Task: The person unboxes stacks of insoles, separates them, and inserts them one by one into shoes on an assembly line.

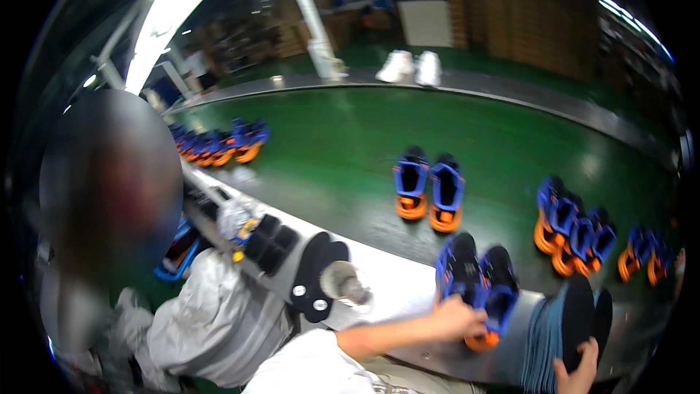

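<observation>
My left hand (461,318) is closed at the heel of a blue shoe (456,277) with an orange sole, one of a pair standing at the bench edge in front of me. Its mate (500,299) stands right beside it. At the lower right, my right hand (578,369) grips a dark insole (602,314) at the end of a row of blue-grey insoles (541,343) standing on edge. The fingertips on the insole are partly hidden.
Further pairs of blue and orange shoes stand on the green surface (328,138): one pair (429,190) ahead, more at right and far left. White shoes (408,67) sit on the far ledge. Black insoles (317,277) and a roundish container (343,281) lie left, near a co-worker (211,321).
</observation>
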### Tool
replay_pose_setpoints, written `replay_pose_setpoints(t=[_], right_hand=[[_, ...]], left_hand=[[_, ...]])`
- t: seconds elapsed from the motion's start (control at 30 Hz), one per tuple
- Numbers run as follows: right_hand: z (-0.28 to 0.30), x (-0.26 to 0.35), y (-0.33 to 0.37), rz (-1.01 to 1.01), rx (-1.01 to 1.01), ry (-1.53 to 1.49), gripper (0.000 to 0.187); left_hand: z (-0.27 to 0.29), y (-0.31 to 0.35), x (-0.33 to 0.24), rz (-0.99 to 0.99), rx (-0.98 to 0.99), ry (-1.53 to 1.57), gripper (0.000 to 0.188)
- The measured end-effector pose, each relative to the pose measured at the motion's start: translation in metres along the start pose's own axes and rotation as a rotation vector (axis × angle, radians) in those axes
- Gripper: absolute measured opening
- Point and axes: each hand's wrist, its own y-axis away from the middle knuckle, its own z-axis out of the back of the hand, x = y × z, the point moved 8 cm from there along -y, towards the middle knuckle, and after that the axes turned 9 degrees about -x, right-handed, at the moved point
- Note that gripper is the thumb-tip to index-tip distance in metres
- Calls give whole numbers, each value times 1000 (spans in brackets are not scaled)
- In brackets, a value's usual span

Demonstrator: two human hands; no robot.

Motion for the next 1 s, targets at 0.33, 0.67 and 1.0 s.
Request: replay_pose_setpoints(t=[0.33, 0.67, 1.0], right_hand=[[24, 13, 26, 448, -246, -65, 52], [48, 60, 28, 318, -341, -51, 39], [-67, 160, 70, 708, 83, -109, 8]], left_hand=[[83, 78, -51, -37, -720, -286, 56], [18, 35, 94, 799, -466, 728, 31], [19, 78, 90, 873, -618, 986, 32]])
